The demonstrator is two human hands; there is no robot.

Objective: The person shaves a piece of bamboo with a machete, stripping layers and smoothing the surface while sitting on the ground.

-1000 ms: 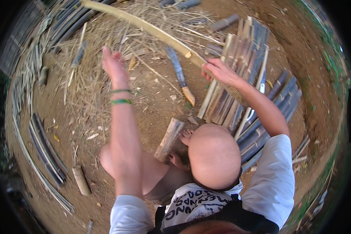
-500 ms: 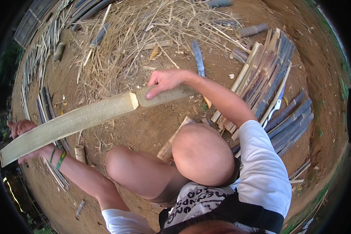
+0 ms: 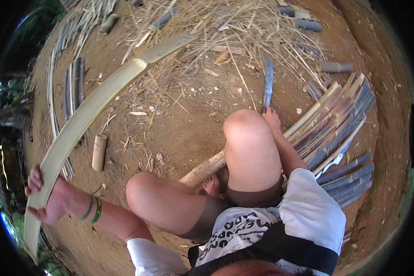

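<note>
five left fingers (image 3: 34,177) clench the bamboo slat (image 3: 85,115) (right hand (image 3: 272,118) unclear).

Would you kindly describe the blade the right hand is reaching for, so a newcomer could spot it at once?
Start at the stack of split bamboo slats on the person's right. Just left of it, beyond the raised knee, the right hand touches the near end of a machete-like blade lying on bare dirt. Unlike the pale slats and straw around it, it is dark bluish-grey, flat and lies alone.

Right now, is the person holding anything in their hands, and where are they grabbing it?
The left hand grips the long pale bamboo strip near its lower end. The right hand touches the knife at its near end; its grip cannot be told.
</note>
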